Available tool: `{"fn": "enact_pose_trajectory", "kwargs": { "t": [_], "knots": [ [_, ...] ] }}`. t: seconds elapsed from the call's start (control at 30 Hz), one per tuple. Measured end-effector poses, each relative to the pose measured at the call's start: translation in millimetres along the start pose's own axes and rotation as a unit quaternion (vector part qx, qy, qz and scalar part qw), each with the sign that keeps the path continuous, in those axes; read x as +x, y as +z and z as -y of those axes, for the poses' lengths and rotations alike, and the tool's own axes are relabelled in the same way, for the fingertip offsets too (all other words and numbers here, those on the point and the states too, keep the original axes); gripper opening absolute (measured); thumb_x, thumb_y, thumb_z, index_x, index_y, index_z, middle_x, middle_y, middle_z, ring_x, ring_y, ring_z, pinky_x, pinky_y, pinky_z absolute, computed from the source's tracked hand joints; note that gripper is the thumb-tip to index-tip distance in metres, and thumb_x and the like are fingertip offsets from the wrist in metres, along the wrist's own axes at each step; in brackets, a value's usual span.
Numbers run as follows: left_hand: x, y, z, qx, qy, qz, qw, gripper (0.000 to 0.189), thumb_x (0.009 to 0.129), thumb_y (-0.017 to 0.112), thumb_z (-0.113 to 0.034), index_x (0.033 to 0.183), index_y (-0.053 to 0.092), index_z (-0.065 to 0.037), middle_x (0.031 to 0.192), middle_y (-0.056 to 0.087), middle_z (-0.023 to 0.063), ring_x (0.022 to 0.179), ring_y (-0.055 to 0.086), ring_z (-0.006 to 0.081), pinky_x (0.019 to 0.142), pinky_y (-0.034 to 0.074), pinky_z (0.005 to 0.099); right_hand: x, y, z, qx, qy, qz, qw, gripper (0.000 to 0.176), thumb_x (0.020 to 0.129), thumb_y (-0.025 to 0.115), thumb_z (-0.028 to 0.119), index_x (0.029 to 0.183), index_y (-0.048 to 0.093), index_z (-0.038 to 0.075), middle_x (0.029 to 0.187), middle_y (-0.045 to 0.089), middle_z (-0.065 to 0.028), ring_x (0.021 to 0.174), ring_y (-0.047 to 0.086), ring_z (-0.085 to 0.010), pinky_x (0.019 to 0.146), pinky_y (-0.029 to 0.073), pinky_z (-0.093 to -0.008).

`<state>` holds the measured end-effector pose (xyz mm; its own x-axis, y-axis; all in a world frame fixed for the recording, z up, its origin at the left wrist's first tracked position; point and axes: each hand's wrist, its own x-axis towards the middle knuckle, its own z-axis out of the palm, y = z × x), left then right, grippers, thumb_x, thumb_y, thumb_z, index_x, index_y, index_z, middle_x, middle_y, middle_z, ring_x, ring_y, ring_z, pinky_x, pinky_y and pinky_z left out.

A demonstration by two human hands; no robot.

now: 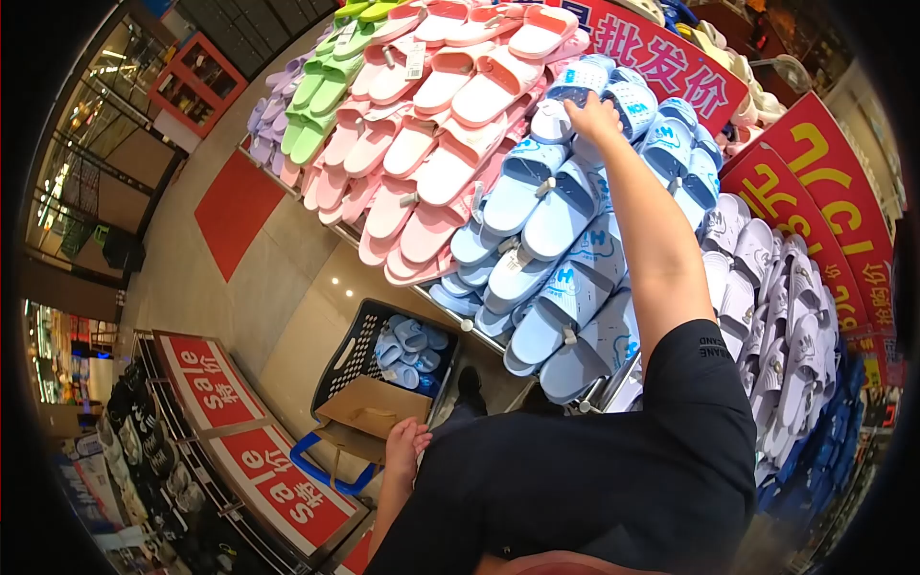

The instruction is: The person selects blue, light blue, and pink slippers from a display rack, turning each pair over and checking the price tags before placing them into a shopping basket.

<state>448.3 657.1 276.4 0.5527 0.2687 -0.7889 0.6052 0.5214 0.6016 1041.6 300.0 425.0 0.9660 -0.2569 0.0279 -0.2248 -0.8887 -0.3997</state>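
My right hand [596, 119] reaches to the upper part of the blue slipper rack, its fingers closed on a light blue slipper [551, 123] among the others. Its far fingertips are partly hidden. More blue slippers [565, 206] with printed straps hang in overlapping rows below my right forearm. My left hand [407, 446] hangs low with loosely curled fingers, and nothing shows in it. Near it are a brown cardboard piece [369, 407] and a black shopping basket [335, 369] with a blue handle [321, 474]. Several blue slippers [407, 345] lie inside the basket.
Pink slippers [412, 144], green slippers [311, 110] and lilac slippers [273, 120] fill the rack to the left. Pale lavender slippers [767, 297] hang at the right. Red price signs [815, 211] stand behind. A rack with red sale signs [259, 470] borders the tiled aisle [192, 273].
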Motion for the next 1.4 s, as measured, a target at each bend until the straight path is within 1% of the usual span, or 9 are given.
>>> {"fn": "enact_pose_trajectory", "kwargs": {
  "t": [0.2, 0.37, 0.53, 0.77, 0.87, 1.0, 1.1, 1.2, 1.4],
  "knots": [
    [-18, 19, -20, 0.053, 0.051, 0.026, 0.997, 0.034, 0.099, 0.054, -0.016, 0.126, 0.048, 0.003, 0.101, 0.064, 0.0115, 0.081, 0.064, 0.0149, 0.072, 0.052, 0.024, -19, -7, -9, 0.216, -0.085, -0.137, 0.963, 0.078, 0.08, 0.061, 0.046, 0.137, 0.043, -0.004, 0.134, 0.042, -0.0352, 0.126, 0.041, -0.0504, 0.107, 0.033, -0.0515],
    [-30, 56, -64, 0.126, 0.156, 0.104, 0.974, 0.031, 0.098, 0.054, -0.009, 0.126, 0.049, 0.003, 0.103, 0.064, 0.0108, 0.088, 0.062, 0.014, 0.08, 0.05, 0.0244, -105, -75, 5, 0.327, -0.306, -0.323, 0.834, 0.051, 0.082, 0.064, 0.019, 0.123, 0.049, -0.008, 0.109, 0.05, -0.0266, 0.103, 0.051, -0.0415, 0.091, 0.043, -0.0436],
    [-57, 109, -110, 0.159, 0.356, 0.174, 0.904, 0.034, 0.095, 0.055, 0.0, 0.128, 0.048, 0.003, 0.107, 0.062, 0.0098, 0.093, 0.06, 0.0133, 0.086, 0.049, 0.0267, -234, -124, 2, 0.327, -0.401, -0.188, 0.835, 0.039, 0.082, 0.059, 0.002, 0.121, 0.059, -0.002, 0.117, 0.059, -0.0226, 0.111, 0.057, -0.0369, 0.095, 0.043, -0.0369],
    [-118, 160, -163, 0.332, 0.727, 0.079, 0.596, 0.043, 0.08, 0.064, -0.001, 0.121, 0.055, 0.005, 0.104, 0.059, 0.0179, 0.093, 0.059, 0.0304, 0.083, 0.048, 0.0389, -366, -78, -22, 0.282, -0.515, 0.004, 0.81, 0.03, 0.072, 0.064, -0.003, 0.101, 0.063, 0.001, 0.084, 0.053, -0.0155, 0.075, 0.055, -0.0365, 0.065, 0.045, -0.0443],
    [-120, 175, -163, 0.452, 0.653, 0.003, 0.608, 0.045, 0.084, 0.067, -0.013, 0.124, 0.054, 0.004, 0.094, 0.059, 0.0185, 0.085, 0.059, 0.0313, 0.077, 0.049, 0.0394, -400, -66, -28, 0.284, -0.542, 0.024, 0.791, 0.026, 0.066, 0.065, -0.001, 0.092, 0.061, 0.002, 0.077, 0.049, -0.0109, 0.071, 0.055, -0.0328, 0.063, 0.045, -0.0424],
    [-114, 177, -157, 0.531, 0.357, 0.061, 0.766, 0.058, 0.088, 0.067, -0.029, 0.132, 0.046, 0.003, 0.085, 0.061, 0.0169, 0.073, 0.061, 0.0302, 0.068, 0.05, 0.0374, -424, -58, -40, 0.239, -0.551, 0.102, 0.793, 0.022, 0.067, 0.063, 0.004, 0.089, 0.059, 0.003, 0.08, 0.05, -0.0102, 0.074, 0.057, -0.0313, 0.064, 0.046, -0.041],
    [-68, 171, -114, 0.389, 0.523, 0.098, 0.752, 0.052, 0.089, 0.067, -0.022, 0.13, 0.045, 0.003, 0.089, 0.065, 0.0137, 0.076, 0.065, 0.0228, 0.068, 0.052, 0.0342, -432, -60, -41, 0.196, -0.537, 0.152, 0.806, 0.024, 0.066, 0.062, 0.003, 0.09, 0.06, 0.004, 0.082, 0.051, -0.0106, 0.076, 0.057, -0.0316, 0.066, 0.047, -0.0404],
    [-68, 179, -111, 0.12, 0.272, 0.269, 0.916, 0.031, 0.09, 0.064, -0.002, 0.117, 0.048, 0.003, 0.091, 0.069, 0.0108, 0.08, 0.065, 0.0116, 0.066, 0.053, 0.0268, -430, -69, -41, 0.174, -0.523, 0.16, 0.819, 0.022, 0.062, 0.063, 0.001, 0.083, 0.061, 0.004, 0.078, 0.05, -0.0103, 0.074, 0.056, -0.0315, 0.067, 0.046, -0.0423],
    [-82, 181, -87, -0.004, 0.291, 0.245, 0.925, 0.033, 0.091, 0.063, -0.001, 0.117, 0.045, 0.006, 0.09, 0.068, 0.0147, 0.08, 0.066, 0.013, 0.066, 0.053, 0.0247, -451, -57, -65, 0.102, -0.466, 0.083, 0.875, 0.032, 0.065, 0.078, 0.009, 0.095, 0.069, 0.012, 0.135, 0.049, -0.0199, 0.117, 0.048, -0.0395, 0.097, 0.04, -0.0457]
  ]
}}
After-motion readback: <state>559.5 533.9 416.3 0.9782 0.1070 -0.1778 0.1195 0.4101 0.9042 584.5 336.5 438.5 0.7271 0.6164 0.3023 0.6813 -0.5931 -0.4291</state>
